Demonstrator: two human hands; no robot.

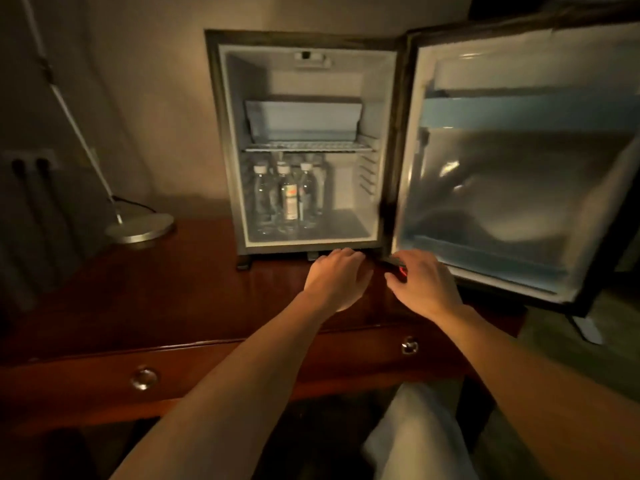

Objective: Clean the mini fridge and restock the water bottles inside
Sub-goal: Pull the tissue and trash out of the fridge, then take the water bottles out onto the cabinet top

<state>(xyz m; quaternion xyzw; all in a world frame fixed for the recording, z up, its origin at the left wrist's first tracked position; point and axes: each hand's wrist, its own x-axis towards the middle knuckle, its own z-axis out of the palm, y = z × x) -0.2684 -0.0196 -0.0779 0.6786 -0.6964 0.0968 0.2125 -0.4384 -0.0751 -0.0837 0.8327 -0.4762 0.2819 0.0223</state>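
The mini fridge [221,133] stands on a wooden desk [173,299] with its door [519,174] swung open to the right. Several clear water bottles [289,197] with white caps stand upright at the lower left inside, under a wire shelf [308,147] that carries a pale tray [304,121]. My left hand [337,278] lies palm down on the desk, fingertips at the fridge's bottom front edge. My right hand [424,284] reaches the door's lower hinge corner, over a small dark thing with a red spot [401,271]; its fingertips are hidden.
A desk lamp with a round metal base [140,228] and slanted pole stands left of the fridge. Two drawers with round knobs [143,377] run along the desk front. A pale cloth-covered shape [415,434] lies below the desk edge near me.
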